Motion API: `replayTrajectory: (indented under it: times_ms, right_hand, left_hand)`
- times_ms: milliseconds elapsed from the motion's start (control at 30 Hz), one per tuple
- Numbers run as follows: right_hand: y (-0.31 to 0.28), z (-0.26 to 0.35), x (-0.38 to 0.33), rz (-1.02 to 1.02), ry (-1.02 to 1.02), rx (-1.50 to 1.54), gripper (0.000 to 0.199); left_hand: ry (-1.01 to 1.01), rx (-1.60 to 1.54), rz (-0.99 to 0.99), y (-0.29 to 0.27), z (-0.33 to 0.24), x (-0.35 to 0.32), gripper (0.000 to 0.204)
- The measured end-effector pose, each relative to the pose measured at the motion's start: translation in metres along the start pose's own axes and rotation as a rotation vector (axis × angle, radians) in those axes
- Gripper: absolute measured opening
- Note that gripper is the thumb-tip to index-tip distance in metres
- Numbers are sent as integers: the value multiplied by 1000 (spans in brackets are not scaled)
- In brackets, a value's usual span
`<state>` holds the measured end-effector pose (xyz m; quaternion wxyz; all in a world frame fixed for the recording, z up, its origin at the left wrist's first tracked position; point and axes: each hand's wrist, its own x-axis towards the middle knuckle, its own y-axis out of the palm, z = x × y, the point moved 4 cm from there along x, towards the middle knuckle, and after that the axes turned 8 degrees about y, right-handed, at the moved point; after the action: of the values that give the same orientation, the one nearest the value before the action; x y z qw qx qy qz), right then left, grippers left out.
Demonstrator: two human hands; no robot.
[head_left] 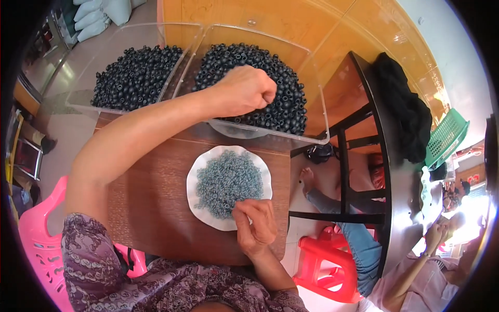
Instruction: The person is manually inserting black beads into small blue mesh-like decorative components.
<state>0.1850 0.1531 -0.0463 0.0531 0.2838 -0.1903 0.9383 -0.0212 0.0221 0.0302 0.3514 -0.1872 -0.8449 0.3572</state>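
My left arm stretches across the table, and my left hand (247, 90) is closed in a fist over the right-hand clear plastic bin (318, 112). Dark round beads with holes (285, 86) fill much of that bin; whatever the fist holds is hidden. A white plate with a wavy rim (195, 207) lies on the table in front of me, heaped with small translucent grey-blue ring-shaped pieces (228, 179). At the plate's near right edge my right hand (255, 224) has its thumb and fingers pinched together. Anything between those fingertips is too small to make out.
A second clear bin (83, 104) of dark beads stands on the left. The brown wooden table (150, 203) ends near my body. To the right are a red stool (325, 265), a dark table (382, 114) and a seated person (416, 275). A pink chair (44, 244) is at left.
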Motion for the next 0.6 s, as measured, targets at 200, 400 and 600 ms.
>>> replayTrajectory:
  times_ms: [200, 400, 600]
  right_hand:
    - [-2, -10, 5, 1, 44, 8, 22]
    - [-2, -5, 6, 29, 23, 1, 21]
    - [3, -9, 4, 35, 1, -3, 21]
  left_hand:
    - [4, 88, 214, 37, -1, 27, 8]
    - [29, 90, 168, 44, 2, 36, 12]
    - [120, 250, 260, 71, -26, 60, 18]
